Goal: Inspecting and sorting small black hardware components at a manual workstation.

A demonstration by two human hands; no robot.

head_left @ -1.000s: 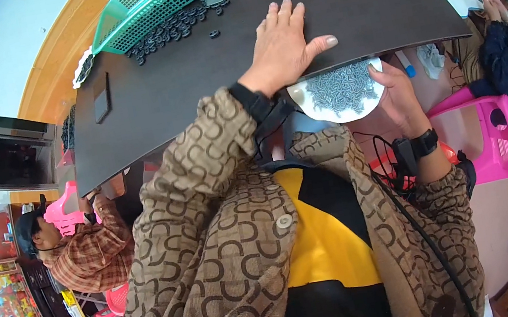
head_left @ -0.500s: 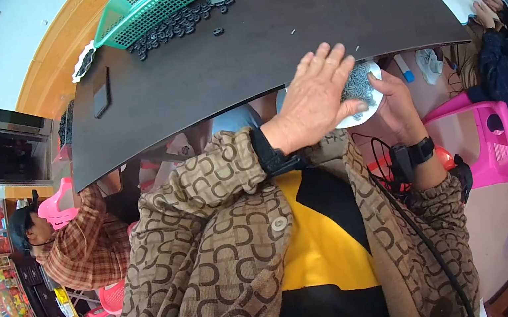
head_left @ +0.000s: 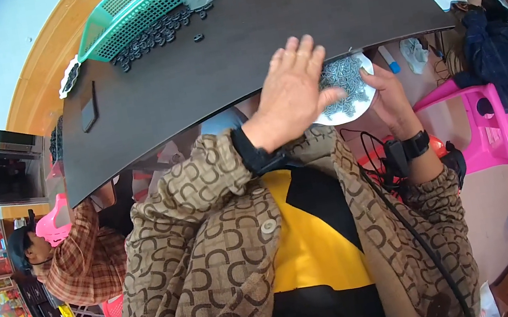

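My left hand is flat with its fingers spread, over the near edge of the dark table. Its thumb reaches across a white plate that sits just below that edge. Many small grey metal screws lie heaped on the plate. My right hand grips the plate's right rim, thumb on top and fingers underneath. One tiny metal piece, like the screws, rests right at the table's edge above the plate.
Black ring-like parts lie beside a green basket. A phone is on the table's left. A person in plaid sits left; another works right, near a pink chair. A cable hangs by my right arm.
The view has shifted slightly. More of the plate and its screws shows beside my left hand. One of two small pieces seen on the tabletop no longer shows; the other is at the edge.
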